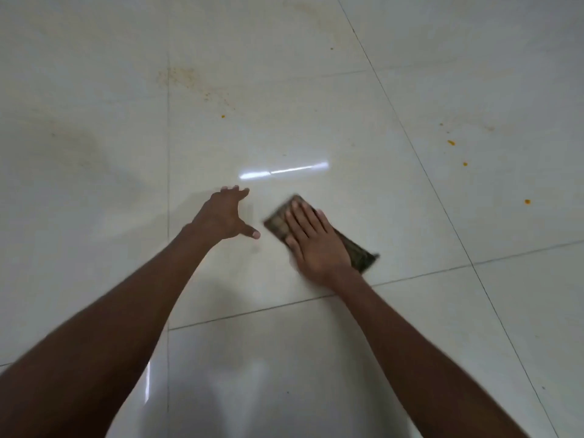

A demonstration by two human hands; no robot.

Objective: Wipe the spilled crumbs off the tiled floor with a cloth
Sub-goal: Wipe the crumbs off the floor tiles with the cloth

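While the right hand (pixel 313 245) presses flat, fingers straight, on the blurred dark cloth (pixel 357 251) on the floor (pixel 94 216), the left hand (pixel 224 216) is spread, apparently touching tile. Orange crumbs (pixel 451 142) lie far right.

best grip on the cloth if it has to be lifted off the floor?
Probably the free corner of the cloth, coming from the right. It lies flat on the tiled floor under the right hand, whose straight fingers cover its middle, so only the edges are free to pinch.
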